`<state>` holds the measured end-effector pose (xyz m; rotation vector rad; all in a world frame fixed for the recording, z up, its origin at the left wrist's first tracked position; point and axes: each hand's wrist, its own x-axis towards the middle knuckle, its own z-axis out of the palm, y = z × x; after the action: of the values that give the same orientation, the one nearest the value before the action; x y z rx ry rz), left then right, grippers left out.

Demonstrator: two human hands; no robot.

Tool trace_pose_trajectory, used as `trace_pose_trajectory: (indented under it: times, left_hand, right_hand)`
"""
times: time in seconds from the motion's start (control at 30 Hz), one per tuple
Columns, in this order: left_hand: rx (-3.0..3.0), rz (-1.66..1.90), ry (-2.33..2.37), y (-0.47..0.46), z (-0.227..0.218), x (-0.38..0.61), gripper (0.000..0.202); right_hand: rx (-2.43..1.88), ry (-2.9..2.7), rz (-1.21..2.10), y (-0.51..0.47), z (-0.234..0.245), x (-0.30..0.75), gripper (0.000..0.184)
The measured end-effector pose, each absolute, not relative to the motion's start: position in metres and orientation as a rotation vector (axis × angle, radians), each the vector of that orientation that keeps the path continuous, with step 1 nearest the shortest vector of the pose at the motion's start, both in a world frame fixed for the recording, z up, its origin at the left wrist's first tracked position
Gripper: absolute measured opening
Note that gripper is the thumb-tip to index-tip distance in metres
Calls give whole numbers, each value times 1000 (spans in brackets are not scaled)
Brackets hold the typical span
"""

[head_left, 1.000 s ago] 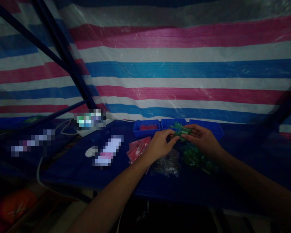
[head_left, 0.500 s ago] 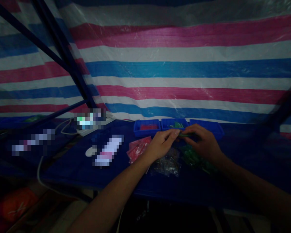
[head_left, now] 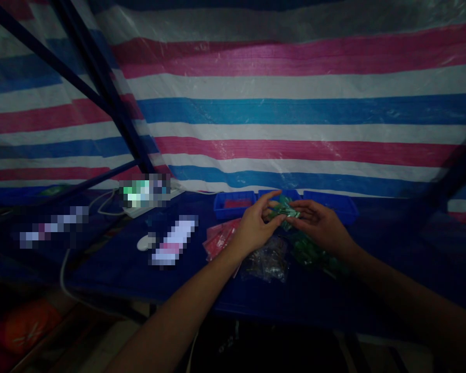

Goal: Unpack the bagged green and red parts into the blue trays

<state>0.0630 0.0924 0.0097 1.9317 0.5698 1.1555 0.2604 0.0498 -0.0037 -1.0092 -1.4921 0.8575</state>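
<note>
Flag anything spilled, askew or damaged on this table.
Nothing looks spilled or damaged, though light is dim. Red packets, clear packets and a green heap lie loose on the table before the blue trays. The left hand and right hand hold one green packet.

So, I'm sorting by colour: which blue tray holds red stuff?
The leftmost blue tray; only its inside shows red, unlike the middle tray and right tray.

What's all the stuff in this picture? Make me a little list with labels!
Hands: left hand and right hand hold one green packet between them
Below hands: green pile, clear packets
Further left: red packets
Behind: blue trays in a row
Surface: table, dark blue
Backdrop: striped tarp
</note>
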Motion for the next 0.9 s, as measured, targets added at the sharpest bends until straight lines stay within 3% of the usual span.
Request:
trace_pose_trajectory:
  times: [0.13,0.27,0.4,0.6,0.67,0.8,0.9]
  left_hand:
    - [2072,1267,675,93,12,61,56]
    - [2287,1304,683,87,20,59,28]
    - [2312,1125,618,80,24,61,36]
    - [2359,1171,788,86,23,57,25]
    - [2334,1183,809,88,23,56,25]
    - [2177,1140,768,86,19,59,31]
    - [2090,1098,722,85,17,61,37]
  right_hand:
    - [-1057,-1406,877,52,-5,261,39]
    - [-1186,-1368,562,48,-2,262,32]
    - [-1088,-1596,471,41,3,259,28]
    - [-1024,-1701,383,38,9,256,20]
    - [-1047,-1607,340,40,8,257,22]
    - [-1022,-1476,538,46,4,261,49]
    - [-1048,-1461,724,49,-1,263,43]
